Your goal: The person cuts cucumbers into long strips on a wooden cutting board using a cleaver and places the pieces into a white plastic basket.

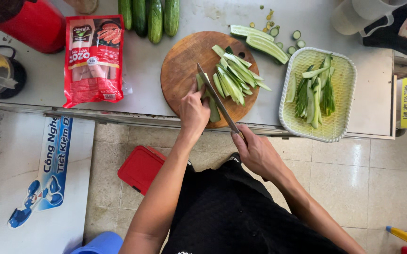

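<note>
A round wooden cutting board [184,61] lies on the steel counter. My left hand [193,110] presses a cucumber piece [213,109] down on the board's near edge. My right hand [255,151] grips the handle of a long knife [215,96], whose blade lies along that piece. A pile of cut cucumber strips [235,75] rests on the right half of the board.
A pale green basket [342,87] with cucumber strips sits to the right. Cucumber halves [260,40] and end bits lie behind the board, whole cucumbers [149,16] at the back. A red sausage package [93,59] lies left. A red stool [142,168] stands on the floor.
</note>
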